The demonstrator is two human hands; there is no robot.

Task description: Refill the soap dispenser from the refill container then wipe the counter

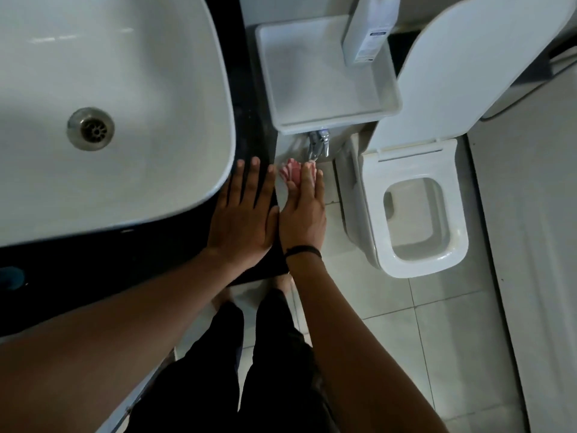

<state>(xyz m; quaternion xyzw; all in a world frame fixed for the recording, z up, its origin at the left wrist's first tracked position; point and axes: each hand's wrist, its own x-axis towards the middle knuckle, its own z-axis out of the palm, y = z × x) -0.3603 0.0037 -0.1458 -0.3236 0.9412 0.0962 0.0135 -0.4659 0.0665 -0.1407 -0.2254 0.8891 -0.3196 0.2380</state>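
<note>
while left hand (pixel 242 220) lies flat at counter (pixel 249 145) edge, right fingers (pixel 307 179) seemingly pinch cloth (pixel 290 174).

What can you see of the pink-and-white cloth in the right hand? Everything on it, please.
The cloth is a small bunched wad, striped pink and white, soft fabric by its look. The right hand holds it under its extended fingers, which cover its right part; the rest pokes out past the fingertips. It sits just beyond the dark counter's right edge, over the pale floor tiles and below a chrome tap. Whether it touches the counter edge cannot be told.
</note>
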